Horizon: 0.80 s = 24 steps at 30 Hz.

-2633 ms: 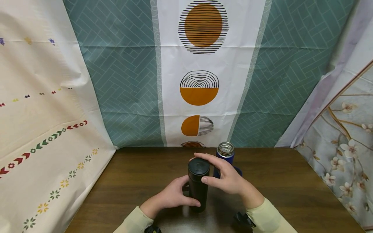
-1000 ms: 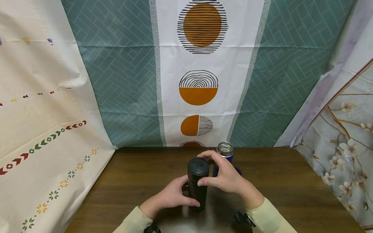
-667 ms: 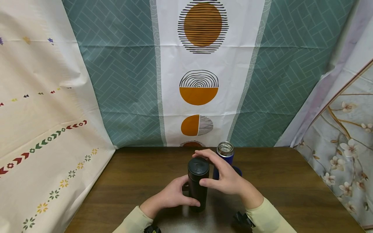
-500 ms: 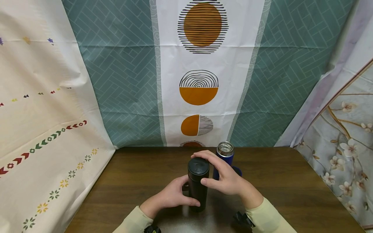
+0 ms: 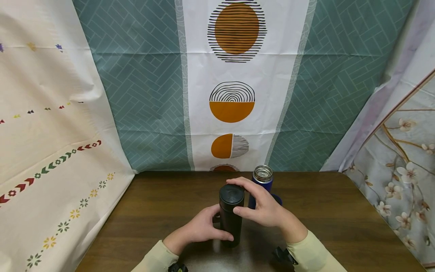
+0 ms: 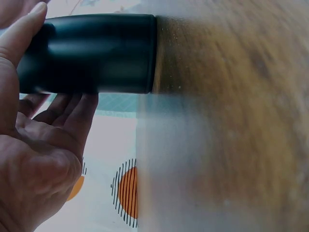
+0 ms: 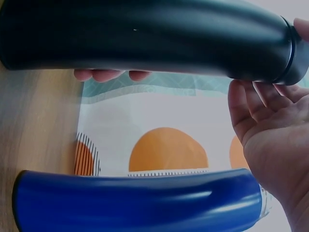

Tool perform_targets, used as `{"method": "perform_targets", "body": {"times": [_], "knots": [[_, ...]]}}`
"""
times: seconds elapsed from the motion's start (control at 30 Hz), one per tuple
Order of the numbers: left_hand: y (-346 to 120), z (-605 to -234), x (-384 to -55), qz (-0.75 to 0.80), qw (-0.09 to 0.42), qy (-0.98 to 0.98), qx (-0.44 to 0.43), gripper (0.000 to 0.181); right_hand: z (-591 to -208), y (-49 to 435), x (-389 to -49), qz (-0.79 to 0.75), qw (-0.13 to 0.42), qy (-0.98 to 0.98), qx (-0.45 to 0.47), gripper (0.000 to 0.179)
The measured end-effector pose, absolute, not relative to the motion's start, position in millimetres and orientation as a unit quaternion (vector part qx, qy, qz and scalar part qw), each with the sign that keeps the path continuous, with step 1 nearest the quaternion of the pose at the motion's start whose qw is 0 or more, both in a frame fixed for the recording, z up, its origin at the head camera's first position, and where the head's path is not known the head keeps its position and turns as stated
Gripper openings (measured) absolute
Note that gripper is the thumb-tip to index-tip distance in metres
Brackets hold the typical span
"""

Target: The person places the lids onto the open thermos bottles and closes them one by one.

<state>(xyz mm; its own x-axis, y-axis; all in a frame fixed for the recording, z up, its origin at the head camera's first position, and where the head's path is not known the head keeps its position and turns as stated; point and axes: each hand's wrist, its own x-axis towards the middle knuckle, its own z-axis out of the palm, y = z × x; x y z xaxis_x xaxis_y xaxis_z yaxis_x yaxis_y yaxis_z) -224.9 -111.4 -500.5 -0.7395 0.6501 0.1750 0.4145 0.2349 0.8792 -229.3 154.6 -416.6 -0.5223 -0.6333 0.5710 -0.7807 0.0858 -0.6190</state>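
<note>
A black thermos (image 5: 232, 228) stands upright on the table in the head view. Round its body the left hand (image 5: 202, 228) is wrapped, thumb in front and fingers behind. The right hand (image 5: 266, 207) holds the round black lid (image 5: 232, 194) at its rim, thumb near and fingers on the far side. In the right wrist view those fingertips touch the lid end, where a thin seam separates lid from body. Just behind the right hand is a blue thermos (image 5: 263, 184) without a lid, its steel mouth showing. The right hand partly hides it.
A small blue round thing (image 5: 277, 199), perhaps a cap, lies right of the blue thermos, mostly hidden. The brown wooden table (image 5: 163, 196) ends at a patterned cloth (image 5: 153, 94) behind. Other cloths hang at left and right.
The right hand's fingers and thumb have shifted back and forth round the lid's rim. The left hand and the black thermos have stayed in place.
</note>
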Motion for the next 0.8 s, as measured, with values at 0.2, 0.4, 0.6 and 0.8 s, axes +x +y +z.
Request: {"method": "perform_targets", "body": {"times": [0.2,0.4,0.6,0.8], "knots": [[-111.6,-501.8,-225.6,0.514,0.112,0.777,0.346,0.067,-415.4,154.5,-227.9,0.48,0.079,-0.733,0.476,0.067],[-111.3,-502.1,-226.0,0.516,0.112,0.776,0.347,0.067,-414.1,154.6,-226.7,0.479,0.087,-0.745,0.457,0.067],[-111.3,-500.4,-224.8,0.513,0.112,0.776,0.348,0.068,-414.6,153.5,-226.6,0.479,0.103,-0.747,0.45,0.067],[-111.0,-500.1,-224.3,0.511,0.11,0.778,0.349,0.07,-414.3,152.7,-224.8,0.478,0.111,-0.752,0.441,0.069]]}}
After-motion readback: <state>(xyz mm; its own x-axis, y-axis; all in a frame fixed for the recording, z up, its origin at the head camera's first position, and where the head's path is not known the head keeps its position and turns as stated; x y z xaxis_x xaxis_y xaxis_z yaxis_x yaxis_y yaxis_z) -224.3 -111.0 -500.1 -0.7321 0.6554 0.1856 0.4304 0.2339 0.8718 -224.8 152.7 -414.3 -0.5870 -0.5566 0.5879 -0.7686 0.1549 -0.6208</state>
